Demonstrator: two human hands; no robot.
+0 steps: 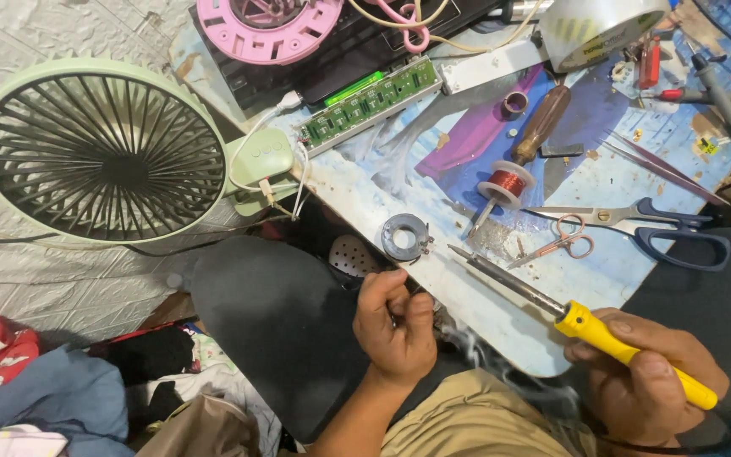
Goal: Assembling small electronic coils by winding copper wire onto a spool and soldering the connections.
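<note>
We're seeing a soldering iron point(552, 309) showing a glossy yellow plastic grip and dull grey metal shaft, a matt green plastic fan point(103, 152), shiny copper wire spool point(507, 183), and a worn, scuffed desk point(433, 271).

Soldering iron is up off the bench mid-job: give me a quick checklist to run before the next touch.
1. Right hand grips the soldering iron on its yellow handle, clear of the metal: ok.
2. Iron tip free of the grey ring part: ok, close but apart.
3. Left hand has hold of the workpiece: cannot tell, fist closed, contents hidden.
4. Left fingers clear of the tip: ok.
5. Scissors and copper wire spool out of the iron's way: ok, lying beyond the shaft.
</note>
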